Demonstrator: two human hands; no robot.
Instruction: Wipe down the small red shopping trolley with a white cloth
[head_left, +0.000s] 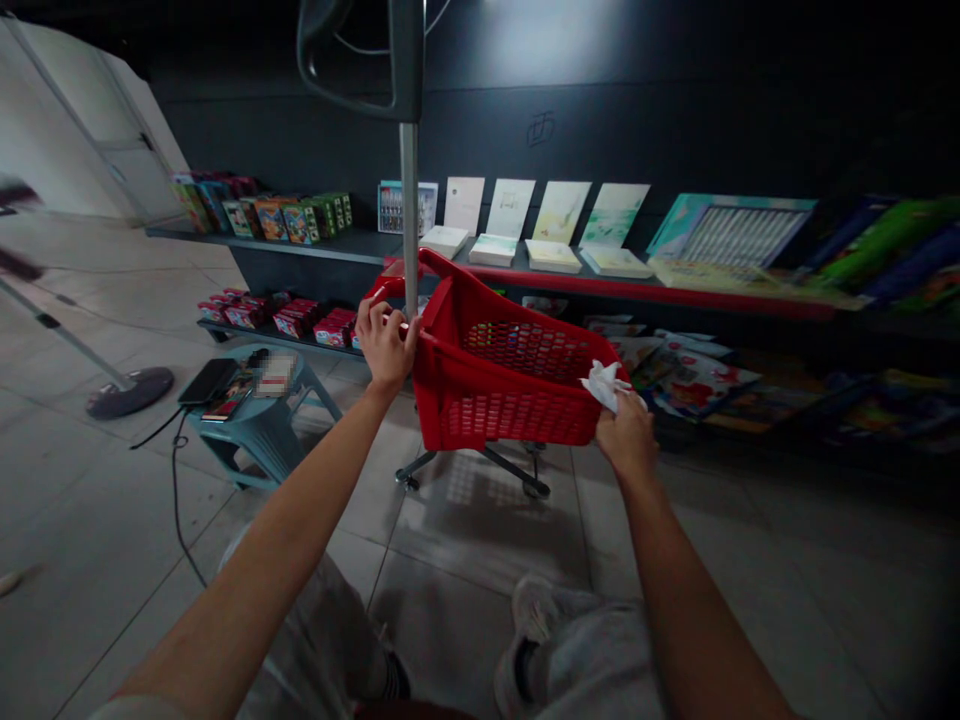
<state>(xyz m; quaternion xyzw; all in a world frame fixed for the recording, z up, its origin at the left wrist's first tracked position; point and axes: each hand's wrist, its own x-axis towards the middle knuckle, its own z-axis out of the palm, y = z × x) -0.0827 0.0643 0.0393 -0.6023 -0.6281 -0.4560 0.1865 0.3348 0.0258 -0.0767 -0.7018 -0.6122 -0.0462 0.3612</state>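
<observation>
A red plastic shopping cart [517, 385] with perforated basket walls stands sideways in front of me on dark legs and small wheels. My left hand [388, 345] is closed on the handle end of the cart, fingers curled over the red plastic beside a metal pole [409, 215]. At the cart's opposite end, my right hand [627, 432] grips a crumpled white cloth or tissue [604, 384] against the basket's rim. Its fingertips are partly hidden by the cloth and the hand itself. Little can be made out inside the basket.
Behind the cart, a dark shelf [315, 250] bears small boxes [300, 222], booklets [561, 212] and flat sets. Bagged goods [682, 375] lie below. On the left are a blue-grey stool [251, 432] with devices, a cable [177, 490] and a round stand base [131, 392].
</observation>
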